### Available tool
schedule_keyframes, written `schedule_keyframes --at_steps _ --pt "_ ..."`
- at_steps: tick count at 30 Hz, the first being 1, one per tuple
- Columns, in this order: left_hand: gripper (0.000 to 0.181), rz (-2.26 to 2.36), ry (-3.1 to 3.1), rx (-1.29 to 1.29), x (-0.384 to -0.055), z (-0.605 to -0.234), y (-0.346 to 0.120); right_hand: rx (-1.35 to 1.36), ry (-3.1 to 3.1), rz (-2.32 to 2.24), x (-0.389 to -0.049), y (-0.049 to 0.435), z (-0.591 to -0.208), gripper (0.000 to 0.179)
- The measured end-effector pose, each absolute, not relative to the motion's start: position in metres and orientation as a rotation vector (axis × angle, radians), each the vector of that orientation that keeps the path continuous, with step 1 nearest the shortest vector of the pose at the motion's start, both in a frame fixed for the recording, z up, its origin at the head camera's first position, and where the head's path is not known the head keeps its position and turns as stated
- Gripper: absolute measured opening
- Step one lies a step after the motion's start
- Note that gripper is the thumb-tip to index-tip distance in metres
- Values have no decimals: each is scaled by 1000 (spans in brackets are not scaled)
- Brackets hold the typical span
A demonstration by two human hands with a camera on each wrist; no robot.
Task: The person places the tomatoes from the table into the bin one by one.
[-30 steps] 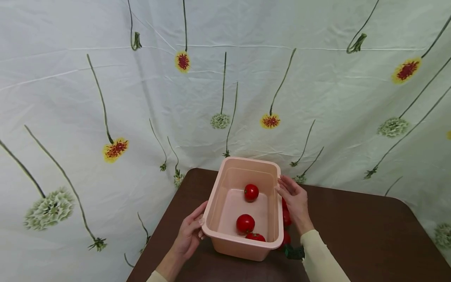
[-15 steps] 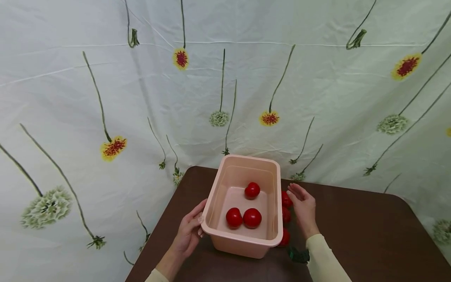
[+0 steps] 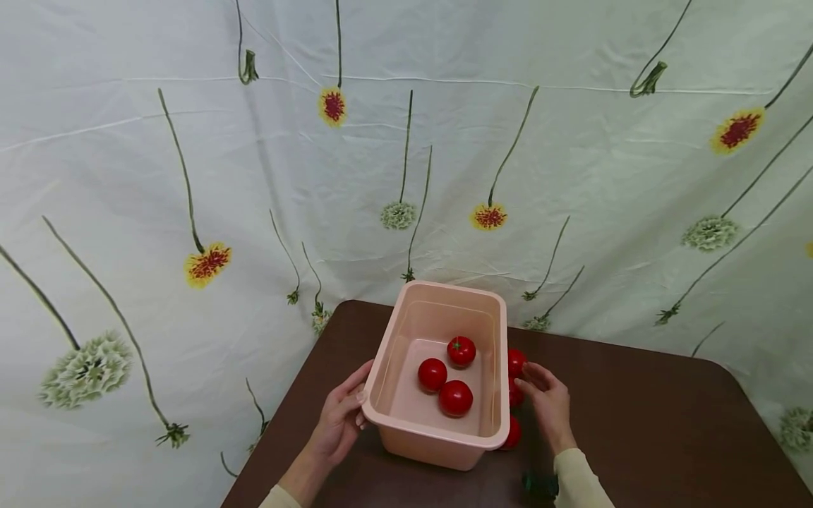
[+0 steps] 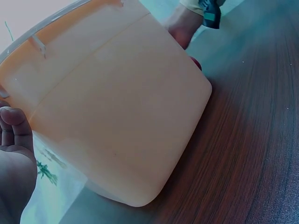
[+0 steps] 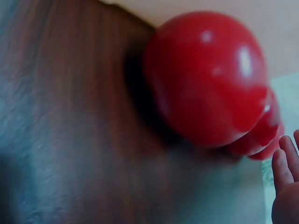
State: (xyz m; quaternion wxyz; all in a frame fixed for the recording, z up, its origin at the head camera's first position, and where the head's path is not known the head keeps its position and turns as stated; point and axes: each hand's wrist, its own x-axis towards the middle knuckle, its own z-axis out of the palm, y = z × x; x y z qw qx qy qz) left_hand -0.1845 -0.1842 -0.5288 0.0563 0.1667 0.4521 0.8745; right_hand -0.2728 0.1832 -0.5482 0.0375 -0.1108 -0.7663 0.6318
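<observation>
1. The pink bin (image 3: 432, 448) sits on the desk (image 3: 635, 416), opening up, its long axis running roughly 12 to 6 o'clock from the head.
2. We see the left hand (image 3: 338, 421) grasping the rim at the bin's 8 o'clock.
3. The right hand (image 3: 551, 408) is loose, fingers extended, near the bin's 3 o'clock — we cannot tell whether it touches the outer tomatoes (image 3: 510, 432), three in a row from 3 to 5 o'clock.
4. Only the head view shows us the inside; the left wrist view adds small tabs (image 4: 39, 45) under the rim, while the right wrist view has the outer row up close, overlapping.
5. Inside the bin lie three inner tomatoes (image 3: 455, 398), clustered at 1, 6 and 9 o'clock — the 1 o'clock one shows its green calyx (image 3: 457, 343).
</observation>
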Motion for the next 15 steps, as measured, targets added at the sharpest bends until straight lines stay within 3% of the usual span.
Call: schedule_keyframes --at_steps 15 --pt "58 2652 1376 478 -184 -530 -184 -405 -2349 2034 -269 181 -578 61"
